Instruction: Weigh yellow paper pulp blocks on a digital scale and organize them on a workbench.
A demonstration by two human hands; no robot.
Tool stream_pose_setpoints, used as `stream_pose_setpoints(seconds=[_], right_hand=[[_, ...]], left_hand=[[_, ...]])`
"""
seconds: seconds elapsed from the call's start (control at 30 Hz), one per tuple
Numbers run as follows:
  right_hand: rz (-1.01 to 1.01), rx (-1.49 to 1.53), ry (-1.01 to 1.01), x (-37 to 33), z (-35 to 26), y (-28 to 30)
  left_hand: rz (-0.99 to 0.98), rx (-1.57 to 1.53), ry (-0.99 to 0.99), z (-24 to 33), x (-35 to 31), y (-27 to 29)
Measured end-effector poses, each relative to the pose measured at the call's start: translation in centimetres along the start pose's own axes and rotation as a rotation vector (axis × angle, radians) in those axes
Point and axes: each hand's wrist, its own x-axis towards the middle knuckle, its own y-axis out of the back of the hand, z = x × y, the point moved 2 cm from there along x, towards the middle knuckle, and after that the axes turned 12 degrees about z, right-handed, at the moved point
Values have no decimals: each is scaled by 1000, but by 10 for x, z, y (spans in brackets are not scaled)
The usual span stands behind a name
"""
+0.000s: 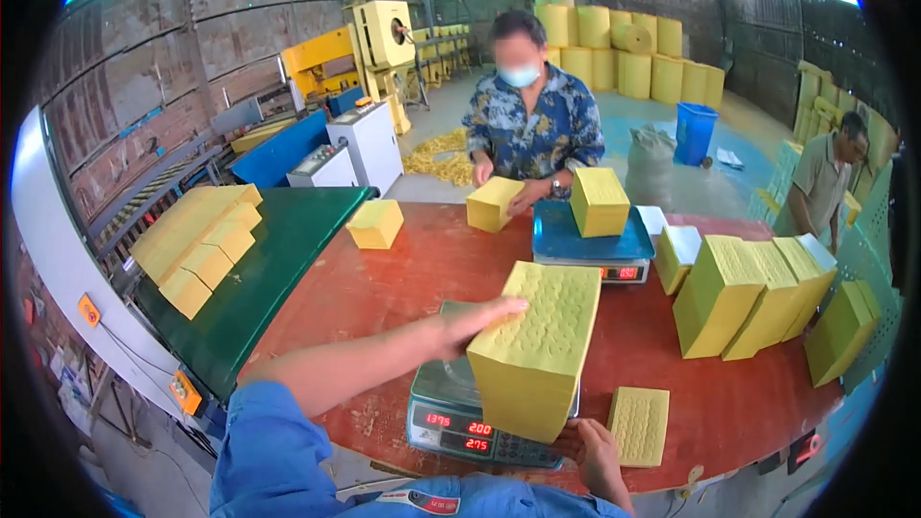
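A tall stack of embossed yellow paper sheets (532, 355) is between my hands, tilted over the near weighing scale (441, 398). My left hand (480, 321) grips its upper left side, thumb on top; the other fingers are partly hidden. Around the bottom right corner, my right hand (590, 451) has its fingers curled under the stack. Whether the stack's base rests on the scale's pan I cannot tell. The scale's red digits are lit. Right of my right hand, a low pile of yellow sheets (640, 427) lies on the red table (374, 302).
Across the table a masked co-worker (537, 125) handles a yellow paper block (492, 203). A blue-topped scale (552, 240) bears another block (601, 201). Several tall stacks (720, 297) stand at right. A green conveyor belt (288, 230) with paper blocks (206, 240) runs along the left.
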Motion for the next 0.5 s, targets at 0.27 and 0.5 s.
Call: stream_pose_setpoints(seconds=[0.27,0.5], right_hand=[[-147,326,-120,-14,-14,-27],[-75,-413,620,-47,-21,13]], left_hand=[[-138,49,-37,1,-2,-38],[-100,-2,38,-8,-1,-54]])
